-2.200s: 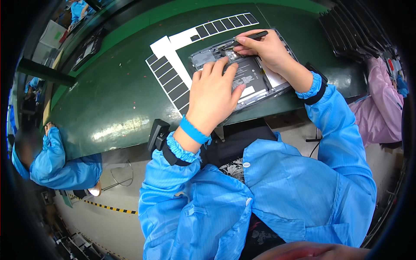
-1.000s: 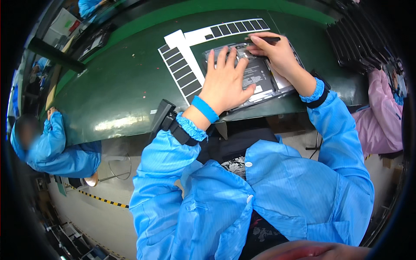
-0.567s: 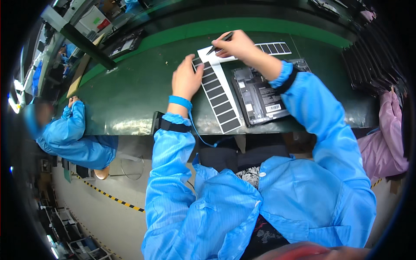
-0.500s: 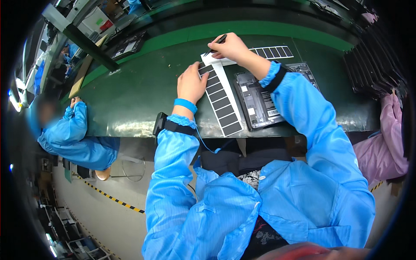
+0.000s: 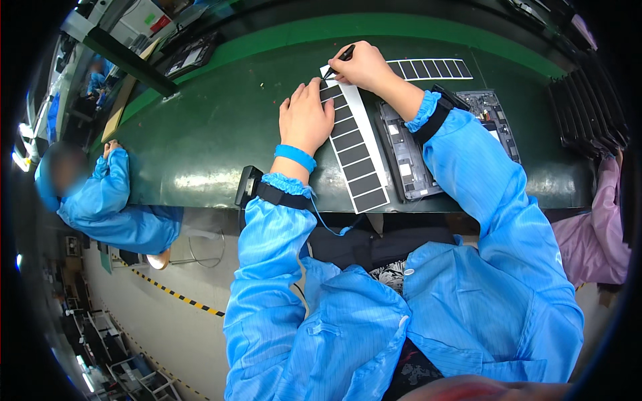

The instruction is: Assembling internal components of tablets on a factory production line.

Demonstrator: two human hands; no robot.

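My right hand (image 5: pixel 366 68) pinches slim black tweezers (image 5: pixel 346 53), their tip down at the far end of a strip of black rectangular stickers (image 5: pixel 354 154). My left hand (image 5: pixel 305 121) lies palm down, its fingers stretched over the strip's far left edge. A plain white sheet (image 5: pixel 356 107) shows along the strip's right side. Beyond my right wrist lies a second sticker strip (image 5: pixel 431 69). An opened flat electronic device (image 5: pixel 406 164), with its inner parts bare, rests under my right forearm, which hides its middle.
All this lies on a green bench (image 5: pixel 214 147). A row of black panels (image 5: pixel 585 107) stands at the right edge, by a person in a pink sleeve (image 5: pixel 592 234). At the left sits another person in blue (image 5: pixel 110 194). A metal post (image 5: pixel 134 63) rises at the back left.
The view has shifted slightly. My right hand has brought the tweezers' tip down to the strip's far end, and my left hand has its fingers stretched farther along the strip's edge.
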